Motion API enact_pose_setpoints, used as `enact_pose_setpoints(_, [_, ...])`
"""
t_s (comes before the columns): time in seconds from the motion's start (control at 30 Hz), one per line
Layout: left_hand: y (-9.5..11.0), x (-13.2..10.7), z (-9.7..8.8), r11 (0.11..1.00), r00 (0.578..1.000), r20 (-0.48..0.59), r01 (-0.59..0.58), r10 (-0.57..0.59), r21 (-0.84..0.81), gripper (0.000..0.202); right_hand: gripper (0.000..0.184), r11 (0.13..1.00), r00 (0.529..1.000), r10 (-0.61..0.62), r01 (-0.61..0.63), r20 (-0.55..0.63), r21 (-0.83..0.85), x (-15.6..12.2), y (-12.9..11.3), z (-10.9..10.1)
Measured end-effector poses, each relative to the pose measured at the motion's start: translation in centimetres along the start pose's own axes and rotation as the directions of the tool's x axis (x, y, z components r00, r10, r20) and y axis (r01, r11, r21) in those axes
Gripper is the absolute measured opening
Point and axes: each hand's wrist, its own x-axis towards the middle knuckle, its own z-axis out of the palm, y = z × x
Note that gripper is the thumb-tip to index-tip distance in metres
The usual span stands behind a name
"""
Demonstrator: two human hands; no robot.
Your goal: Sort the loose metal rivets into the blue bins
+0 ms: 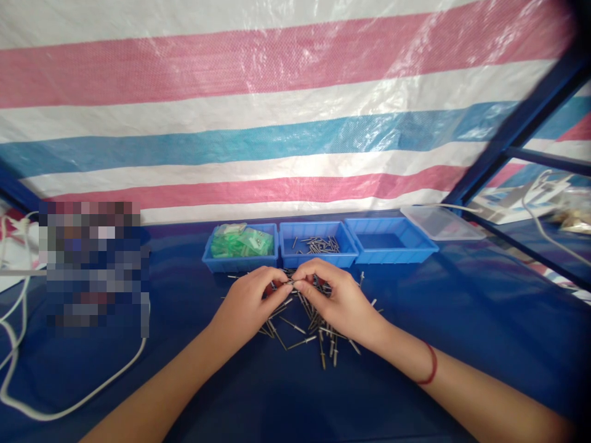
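My left hand (249,304) and my right hand (335,298) meet over a loose pile of metal rivets (314,332) on the blue table. Both hands are closed in a pinch, fingertips touching around one thin rivet (290,283) held between them. A red cord circles my right wrist. Behind the hands stand three blue bins in a row: the left bin (240,246) holds green plastic pieces, the middle bin (318,243) holds several rivets, the right bin (390,240) looks empty.
A clear plastic lid (441,223) lies right of the bins. A white cable (69,406) loops along the table's left side beside a blurred patch. A striped tarp hangs behind, and a blue metal frame (508,132) rises at the right.
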Motion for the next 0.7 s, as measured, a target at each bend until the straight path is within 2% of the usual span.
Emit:
enact_pose_setpoints(0.13, [0.1,-0.1,-0.2,1.000,0.998,-0.062,0.020,-0.022,-0.023,0.012,0.008,0.998,1.000,-0.012,0.012,-0.005,-0.056,0.0,0.4,0.0])
enact_pose_setpoints(0.27, [-0.1,-0.2,-0.1,0.998,0.997,-0.071,0.017,-0.022,-0.058,0.010,0.011,0.972,0.996,-0.088,0.088,0.009,-0.217,0.5,0.4,-0.5])
enact_pose_setpoints(0.33, [-0.3,-0.2,-0.1,0.998,0.997,-0.077,0.011,-0.016,-0.063,0.016,0.013,0.950,0.993,-0.110,0.093,-0.041,-0.299,0.9,0.9,-1.1])
enact_pose_setpoints(0.43, [-0.6,-0.2,-0.2,1.000,0.998,-0.051,-0.021,0.020,-0.020,0.021,0.015,0.893,0.981,-0.082,-0.006,-0.176,-0.450,1.5,2.1,-2.4])
enact_pose_setpoints(0.5, [-0.7,-0.3,-0.4,0.999,0.999,-0.026,-0.043,0.044,0.034,0.020,0.017,0.819,0.964,-0.049,-0.112,-0.262,-0.562,1.7,2.9,-3.1])
enact_pose_setpoints(0.57, [-0.7,-0.3,-0.7,0.993,0.999,-0.004,-0.048,0.049,0.106,0.021,0.019,0.759,0.951,-0.045,-0.167,-0.306,-0.630,1.8,3.1,-3.5])
enact_pose_setpoints(0.63, [-0.8,-0.3,-1.0,0.980,0.998,0.041,-0.052,0.044,0.192,0.021,0.018,0.771,0.973,-0.075,-0.083,-0.219,-0.631,1.6,2.6,-3.4])
enact_pose_setpoints(0.7, [-0.9,-0.2,-1.3,0.962,0.995,0.096,-0.056,0.032,0.269,0.021,0.016,0.812,0.991,-0.129,0.122,0.029,-0.570,1.4,1.7,-2.6])
